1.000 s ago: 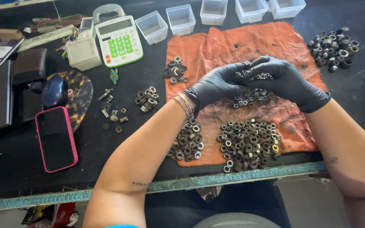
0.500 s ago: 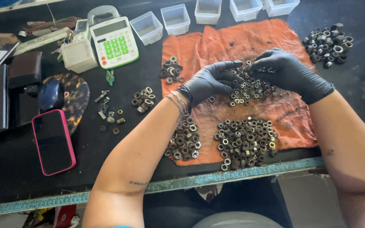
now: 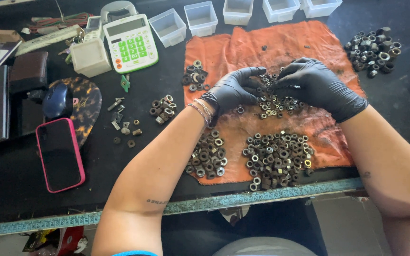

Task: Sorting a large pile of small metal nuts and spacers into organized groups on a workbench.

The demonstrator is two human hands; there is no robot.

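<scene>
**benchrat:** On the orange cloth (image 3: pixel 309 128), both hands are down in the small heap of nuts (image 3: pixel 274 97) near its middle. Black gloves on both. The left hand (image 3: pixel 233 90) has its fingers curled, thumb and forefinger drawn close at the heap's left edge. The right hand (image 3: pixel 316 85) is bent over the right side with its fingertips pressed together down in the nuts. Can't tell if either one actually has a nut pinched, too small to see.

**torque_tom:** what else is lying around?

**benchrat:** A big pile of nuts (image 3: pixel 278 159) sits on the near part of the cloth, with a smaller pile (image 3: pixel 207 156) just left of it at the cloth's edge. Another little cluster (image 3: pixel 195 76) sits at the cloth's far left edge. Off the cloth, on the black table (image 3: pixel 167 114), a dark pile (image 3: pixel 373 50) lies far right. Clear plastic bins (image 3: pixel 200 19) line the back edge. Over on the left are a white calculator with green keys (image 3: pixel 129 42) and a pink-cased phone (image 3: pixel 60 154), face up, well apart from the hands.
</scene>
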